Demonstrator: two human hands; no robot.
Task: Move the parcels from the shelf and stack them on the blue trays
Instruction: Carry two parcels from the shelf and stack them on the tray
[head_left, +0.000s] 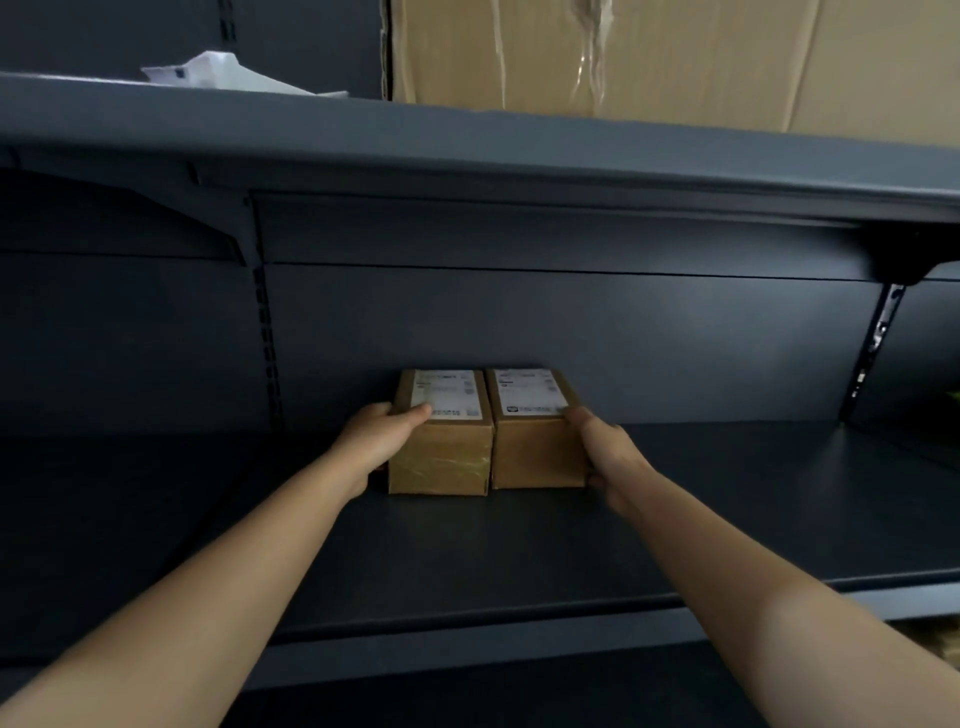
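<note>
Two small brown cardboard parcels with white labels on top stand side by side at the back of a dark grey shelf (467, 551). My left hand (376, 441) grips the outer left side of the left parcel (441, 457), thumb over its top edge. My right hand (605, 452) holds the outer right side of the right parcel (535, 447), fingers along its flank. The two parcels touch each other between my hands and rest on the shelf. No blue trays are in view.
A second shelf board (519, 156) hangs low overhead. On it sit a large cardboard box (675, 57) and a white crumpled packet (218, 73). Slotted uprights (267, 332) and brackets flank the bay. The shelf's front lip (467, 639) runs below my forearms.
</note>
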